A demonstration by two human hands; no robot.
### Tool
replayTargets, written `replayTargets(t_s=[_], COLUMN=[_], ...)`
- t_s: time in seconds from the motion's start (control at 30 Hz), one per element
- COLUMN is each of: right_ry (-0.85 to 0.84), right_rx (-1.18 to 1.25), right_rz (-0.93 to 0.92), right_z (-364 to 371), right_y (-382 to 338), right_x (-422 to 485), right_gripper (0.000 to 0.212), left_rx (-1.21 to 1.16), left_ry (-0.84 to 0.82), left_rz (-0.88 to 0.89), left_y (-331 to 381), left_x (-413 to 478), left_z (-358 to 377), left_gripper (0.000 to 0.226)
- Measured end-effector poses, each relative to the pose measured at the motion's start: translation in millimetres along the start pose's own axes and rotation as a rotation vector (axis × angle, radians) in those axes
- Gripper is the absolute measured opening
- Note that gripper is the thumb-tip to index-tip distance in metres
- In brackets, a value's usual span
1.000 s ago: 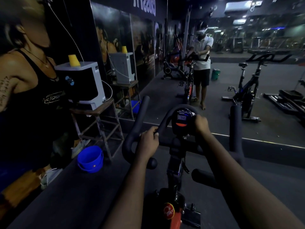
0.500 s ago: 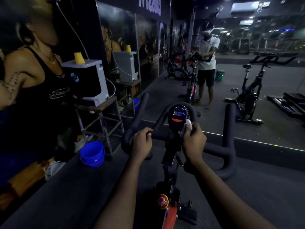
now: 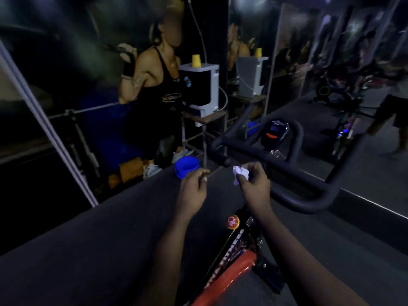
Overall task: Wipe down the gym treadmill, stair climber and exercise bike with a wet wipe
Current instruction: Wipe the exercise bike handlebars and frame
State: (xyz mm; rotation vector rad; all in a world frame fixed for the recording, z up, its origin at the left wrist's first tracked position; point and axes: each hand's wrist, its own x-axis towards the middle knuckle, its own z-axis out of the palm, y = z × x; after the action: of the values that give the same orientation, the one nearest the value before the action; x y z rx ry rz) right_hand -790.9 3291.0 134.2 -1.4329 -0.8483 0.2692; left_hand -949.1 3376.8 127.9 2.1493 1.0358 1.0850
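The exercise bike's black handlebar [image 3: 293,171] curves across the right middle, with its small console [image 3: 273,134] behind it and the red frame [image 3: 229,281] below. My right hand [image 3: 254,182] pinches a crumpled white wet wipe [image 3: 239,173] just in front of the handlebar, apart from it. To the left of the wipe my left hand [image 3: 194,186] hovers over the dark floor with its fingers loosely curled and nothing in them. A red knob [image 3: 233,221] sits on the frame below my hands.
A blue bucket [image 3: 186,166] stands on the floor left of the handlebar. Behind it a white machine [image 3: 205,89] with a yellow cup [image 3: 196,60] sits on a metal stand. A wall mirror on the right reflects bikes. A white slanted post [image 3: 50,133] crosses the left.
Both hands have come off the handlebar and console and drawn back toward me. The view has swung left, so the bike now sits to the right.
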Motion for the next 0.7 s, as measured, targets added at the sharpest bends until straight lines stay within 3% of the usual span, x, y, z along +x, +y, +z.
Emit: replayTargets(t_s=[0.43, 0.53, 0.7], right_ry=[-0.552, -0.619, -0.658], right_rx=[0.101, 0.097, 0.021], right_rz=[0.076, 0.089, 0.070], right_z=[6, 22, 53], right_y=[-28, -34, -37], right_x=[-213, -257, -324], right_gripper=[0.010, 0.008, 0.024], left_rx=[0.246, 0.313, 0.370], left_ry=[0.174, 0.190, 0.172], left_rz=[-0.269, -0.346, -0.461], left_y=[26, 23, -5], left_x=[-248, -289, -337], left_z=[-134, -170, -218], left_gripper=[0.026, 0.026, 0.025])
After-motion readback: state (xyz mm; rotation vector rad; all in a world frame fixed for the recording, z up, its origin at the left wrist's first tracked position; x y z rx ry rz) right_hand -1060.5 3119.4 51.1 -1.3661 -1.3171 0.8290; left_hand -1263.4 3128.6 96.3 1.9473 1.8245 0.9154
